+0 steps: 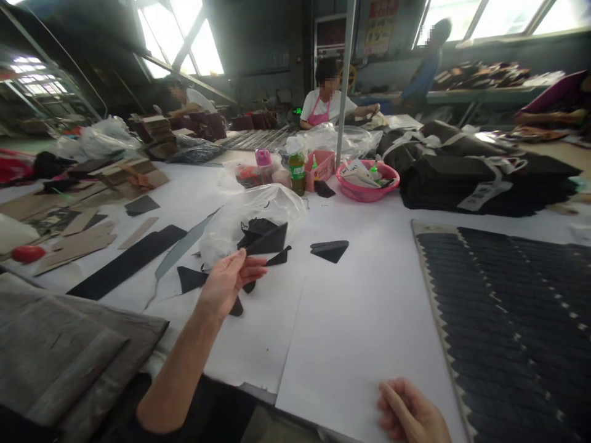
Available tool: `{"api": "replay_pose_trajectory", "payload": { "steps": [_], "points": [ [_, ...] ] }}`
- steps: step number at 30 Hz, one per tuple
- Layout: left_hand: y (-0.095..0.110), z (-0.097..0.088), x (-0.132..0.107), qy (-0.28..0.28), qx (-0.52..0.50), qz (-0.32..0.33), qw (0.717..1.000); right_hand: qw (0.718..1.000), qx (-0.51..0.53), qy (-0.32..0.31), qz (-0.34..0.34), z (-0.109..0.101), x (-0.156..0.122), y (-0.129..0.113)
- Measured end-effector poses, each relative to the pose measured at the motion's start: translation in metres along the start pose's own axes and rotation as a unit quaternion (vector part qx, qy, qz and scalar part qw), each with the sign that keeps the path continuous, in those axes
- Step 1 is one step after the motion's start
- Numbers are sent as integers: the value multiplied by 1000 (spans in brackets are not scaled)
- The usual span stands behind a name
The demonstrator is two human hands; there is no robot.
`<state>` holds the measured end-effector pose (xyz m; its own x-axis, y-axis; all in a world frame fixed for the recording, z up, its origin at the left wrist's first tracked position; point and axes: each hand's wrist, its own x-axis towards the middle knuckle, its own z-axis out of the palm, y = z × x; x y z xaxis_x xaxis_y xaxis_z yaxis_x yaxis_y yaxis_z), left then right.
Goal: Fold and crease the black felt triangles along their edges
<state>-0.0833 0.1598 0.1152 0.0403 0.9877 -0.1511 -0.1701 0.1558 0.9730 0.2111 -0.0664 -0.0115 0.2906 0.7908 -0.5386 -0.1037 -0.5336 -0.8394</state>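
White worktop (360,320) spreads out in front of you, its near edge by your body. On your right lies a dark ribbed panel (517,320), its rows running crosswise, its pale left border slanting away from you. Beyond it, a tied stack of black material (443,181). Near left, folded grey cloth (60,351) covers the worktop's corner.

Clear plastic bag (240,209) sits slightly left of centre, crumpled, dark pieces at its mouth. Left of it, a long black strip (129,261) lies flat, long axis running from lower left to upper right. Pink basket (369,191) stands at the back, in front of the black stack's left end, small items inside.

Your left hand (226,277) reaches over the worktop, thumb and forefinger pinching the near corner of a black piece (272,241); the other fingers extend to the right beneath it. Your right hand (410,412) is low at the near edge, left of the ribbed panel, fingers curled, thumb close along the forefinger; you cannot tell whether anything is between them.

The pinched piece shows in front of the bag, roughly triangular. It narrows to your fingertips and widens rightward; long axis rises to the right, upper corner pointing up and right. Smallest: a loose black scrap (330,251), right of the bag, long axis crosswise, blunt point towards you.
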Motion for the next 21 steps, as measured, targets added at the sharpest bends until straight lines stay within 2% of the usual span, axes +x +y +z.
{"api": "replay_pose_trajectory", "payload": {
  "steps": [3, 6, 8, 10, 11, 12, 13, 14, 16, 18, 21],
  "points": [
    [-6, -1, 17, 32, -73, -37, 996, 1000, -4, 17, -13, 4, -1, 3],
    [-32, 9, 11, 51, -93, -30, 994, 999, -1, 26, -28, 6, -2, 6],
    [-51, 23, 0, 65, -41, 16, 997, 999, -5, 25, -34, 7, -2, 7],
    [-66, 43, -10, 1, 100, 73, 992, 999, -12, 21, -37, 8, -3, 8],
    [-73, 55, -13, -64, 197, 110, 972, 999, -14, 23, -40, 8, -4, 8],
    [-80, 67, -13, -135, 296, 157, 933, 999, -15, 28, -44, 9, -4, 9],
    [-86, 80, -9, -188, 390, 217, 875, 998, -14, 35, -49, 9, -4, 10],
    [-92, 93, -3, -210, 471, 278, 811, 998, -14, 39, -54, 9, -5, 10],
    [-104, 115, 16, -178, 592, 352, 703, 997, -15, 37, -58, 10, -6, 12],
    [-116, 131, 40, -138, 628, 358, 677, 998, -21, 28, -60, 10, -6, 13],
    [-128, 143, 70, -119, 651, 358, 658, 997, -31, 39, -67, 10, -5, 13]
  ]
}}
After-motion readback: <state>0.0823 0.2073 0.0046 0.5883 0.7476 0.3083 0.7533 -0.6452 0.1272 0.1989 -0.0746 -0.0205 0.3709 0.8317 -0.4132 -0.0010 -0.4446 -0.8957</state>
